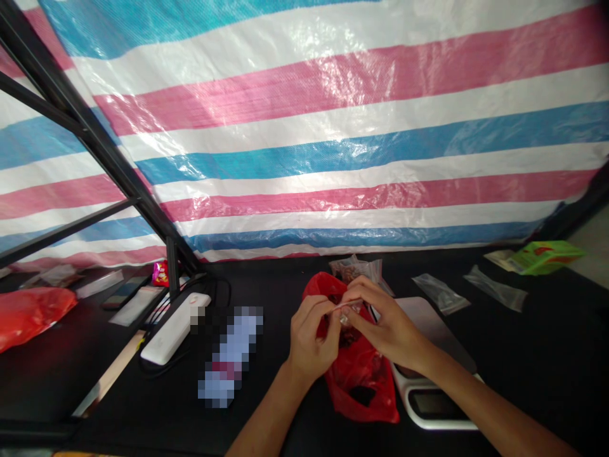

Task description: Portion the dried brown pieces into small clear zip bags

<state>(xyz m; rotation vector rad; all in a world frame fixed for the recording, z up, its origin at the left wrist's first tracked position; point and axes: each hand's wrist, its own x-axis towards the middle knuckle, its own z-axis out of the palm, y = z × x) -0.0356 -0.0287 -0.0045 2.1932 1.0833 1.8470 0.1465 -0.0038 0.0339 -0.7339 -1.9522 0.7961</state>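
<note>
My left hand (311, 339) and my right hand (383, 320) meet over a red plastic bag (361, 374) lying on the black table. Both pinch the top edge of a small clear zip bag (346, 306) held between the fingertips. The small bag's contents are dark and hard to make out. Just behind the hands lies another clear bag (356, 268) with brownish pieces inside. A white digital scale (435, 381) sits directly under my right wrist and forearm.
Empty clear zip bags (440, 292) and a green packet (547, 256) lie at the right. A white power strip (174, 330), a phone (126, 291) and another red bag (28, 312) lie to the left. A striped tarp (333, 127) and black metal frame (118, 171) stand behind.
</note>
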